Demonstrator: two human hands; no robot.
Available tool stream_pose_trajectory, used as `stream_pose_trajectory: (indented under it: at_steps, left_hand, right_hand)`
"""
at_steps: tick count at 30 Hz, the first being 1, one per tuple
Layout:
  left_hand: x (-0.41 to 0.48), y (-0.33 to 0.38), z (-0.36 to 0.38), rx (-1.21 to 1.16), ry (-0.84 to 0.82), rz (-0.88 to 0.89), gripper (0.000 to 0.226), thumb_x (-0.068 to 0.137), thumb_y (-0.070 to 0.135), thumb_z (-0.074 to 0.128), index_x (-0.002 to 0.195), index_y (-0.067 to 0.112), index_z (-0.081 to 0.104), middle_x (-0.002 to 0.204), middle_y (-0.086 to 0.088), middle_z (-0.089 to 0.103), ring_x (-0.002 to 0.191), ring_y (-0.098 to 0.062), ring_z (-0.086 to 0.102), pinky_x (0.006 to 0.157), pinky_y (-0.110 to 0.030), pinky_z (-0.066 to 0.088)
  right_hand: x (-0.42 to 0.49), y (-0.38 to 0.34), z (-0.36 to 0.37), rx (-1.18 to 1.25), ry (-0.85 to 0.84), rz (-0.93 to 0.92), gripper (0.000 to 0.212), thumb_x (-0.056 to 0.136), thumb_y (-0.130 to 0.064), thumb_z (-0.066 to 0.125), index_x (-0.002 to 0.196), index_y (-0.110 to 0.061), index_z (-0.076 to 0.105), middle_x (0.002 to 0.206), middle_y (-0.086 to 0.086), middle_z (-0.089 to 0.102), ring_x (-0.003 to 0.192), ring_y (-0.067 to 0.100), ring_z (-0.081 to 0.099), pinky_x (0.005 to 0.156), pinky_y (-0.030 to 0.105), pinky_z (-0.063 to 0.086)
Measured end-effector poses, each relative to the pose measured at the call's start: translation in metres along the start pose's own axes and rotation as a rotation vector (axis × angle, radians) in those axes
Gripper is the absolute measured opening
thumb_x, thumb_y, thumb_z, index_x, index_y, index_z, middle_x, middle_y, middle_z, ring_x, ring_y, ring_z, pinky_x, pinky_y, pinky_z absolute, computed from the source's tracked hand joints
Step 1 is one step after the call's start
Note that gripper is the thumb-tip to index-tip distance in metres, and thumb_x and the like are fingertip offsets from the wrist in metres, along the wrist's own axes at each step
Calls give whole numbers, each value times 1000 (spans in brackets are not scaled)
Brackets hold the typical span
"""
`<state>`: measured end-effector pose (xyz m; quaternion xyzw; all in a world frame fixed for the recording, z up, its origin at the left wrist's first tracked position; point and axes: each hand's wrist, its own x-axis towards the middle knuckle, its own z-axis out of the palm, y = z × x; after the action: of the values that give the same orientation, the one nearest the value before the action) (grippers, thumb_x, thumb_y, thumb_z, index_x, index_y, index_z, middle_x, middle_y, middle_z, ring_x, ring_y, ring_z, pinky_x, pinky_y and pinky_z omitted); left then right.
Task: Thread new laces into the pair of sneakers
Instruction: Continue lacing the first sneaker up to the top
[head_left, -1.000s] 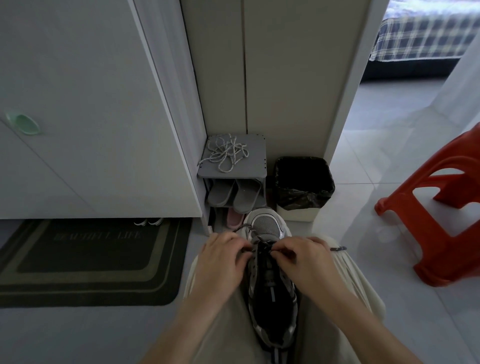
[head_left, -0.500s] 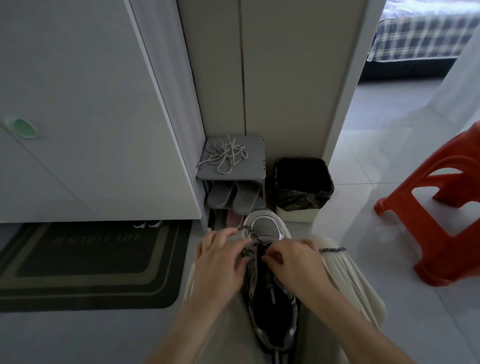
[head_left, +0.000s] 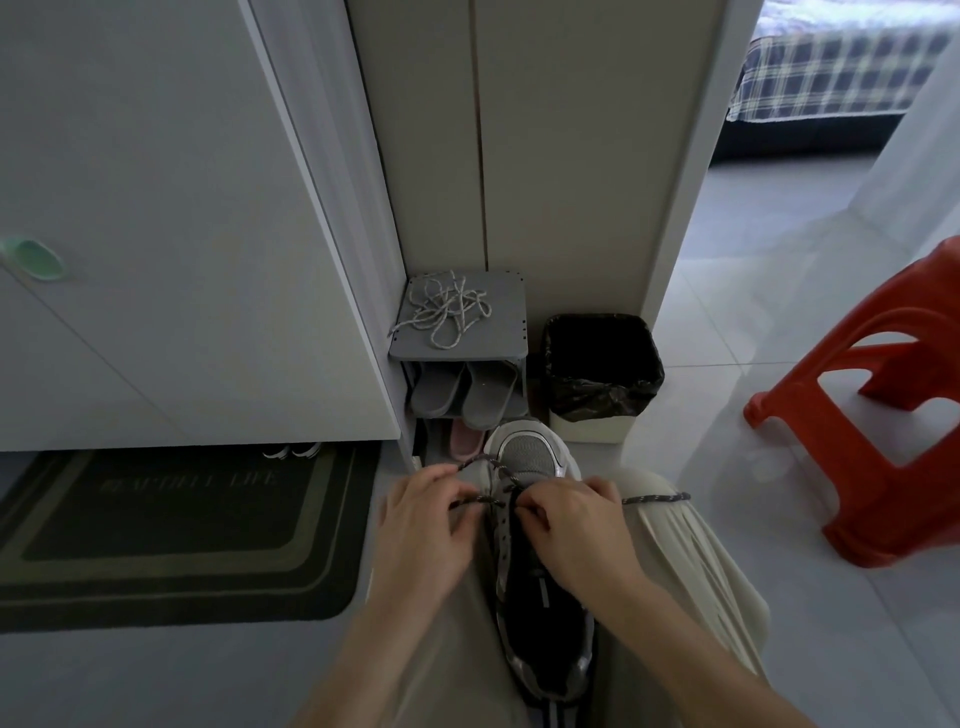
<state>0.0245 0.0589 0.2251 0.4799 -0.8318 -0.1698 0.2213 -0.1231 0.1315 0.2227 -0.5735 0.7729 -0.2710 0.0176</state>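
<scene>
A grey, white and black sneaker (head_left: 535, 571) lies between my knees, toe pointing away. A dark speckled lace (head_left: 480, 501) runs through its front eyelets. My left hand (head_left: 423, 530) pinches the lace's left end, which loops up by the toe. On the sneaker's right side, my right hand (head_left: 569, 530) grips the lace at the eyelets, and the lace's other end (head_left: 657, 499) trails over my right knee. A tangle of pale laces (head_left: 447, 309) rests on a small grey shoe rack (head_left: 506, 312) ahead.
Grey slippers (head_left: 465, 389) sit under the rack's top shelf, a pink one below them. A bin with a black liner (head_left: 600, 374) stands right of the rack. An orange plastic stool (head_left: 872, 426) is on the right, a dark doormat (head_left: 171, 530) on the left, white cupboard doors ahead.
My left hand has drawn the lace out to the left, and a loop of it now shows by the toe. The right hand has shifted slightly toward the toe.
</scene>
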Motion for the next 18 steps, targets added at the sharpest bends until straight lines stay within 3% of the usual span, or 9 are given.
stream_pose_trajectory:
  at_steps: [2, 5, 9, 12, 15, 18]
  left_hand:
    - [-1, 4, 0, 45, -62, 122, 23, 83, 33, 68, 106, 33, 67, 120, 13, 58, 115, -11, 50, 99, -22, 23]
    - [0, 8, 2, 22, -27, 179, 9, 80, 28, 66, 89, 31, 67, 96, 16, 65, 95, -9, 57, 91, -18, 27]
    - [2, 7, 5, -200, -108, 23, 8, 85, 31, 55, 85, 28, 62, 83, 15, 64, 83, -3, 59, 81, -32, 49]
    - [4, 8, -1, -318, -140, -93, 10, 93, 27, 53, 84, 26, 53, 77, 11, 59, 73, -5, 57, 69, -36, 51]
    - [9, 8, -14, -329, -156, -132, 12, 93, 25, 53, 82, 26, 50, 82, 12, 60, 76, -6, 57, 70, -32, 49]
    - [10, 6, -23, -241, -229, -72, 15, 84, 36, 54, 72, 28, 57, 96, 11, 67, 92, -2, 58, 86, -27, 47]
  right_hand:
    - [-1, 1, 2, -22, 12, -23, 22, 76, -36, 46, 67, -29, 64, 64, -13, 63, 60, 9, 60, 68, 27, 21]
    - [-1, 1, 3, -27, 23, -38, 26, 78, -38, 42, 68, -30, 65, 66, -14, 63, 61, 8, 60, 69, 26, 21]
    - [-1, 2, 5, -11, 53, -21, 25, 75, -40, 43, 67, -30, 65, 64, -14, 62, 60, 6, 59, 68, 27, 22]
    - [-2, 3, 6, -17, 61, -1, 19, 72, -36, 48, 62, -29, 64, 59, -14, 58, 55, 7, 57, 68, 27, 22]
    - [-3, 3, 6, 40, 56, -1, 8, 71, -29, 58, 68, -30, 65, 64, -15, 61, 60, 6, 58, 71, 26, 26]
    - [-3, 13, -4, 113, 69, 60, 4, 82, -28, 64, 81, -31, 66, 78, -17, 65, 71, 2, 56, 80, 28, 34]
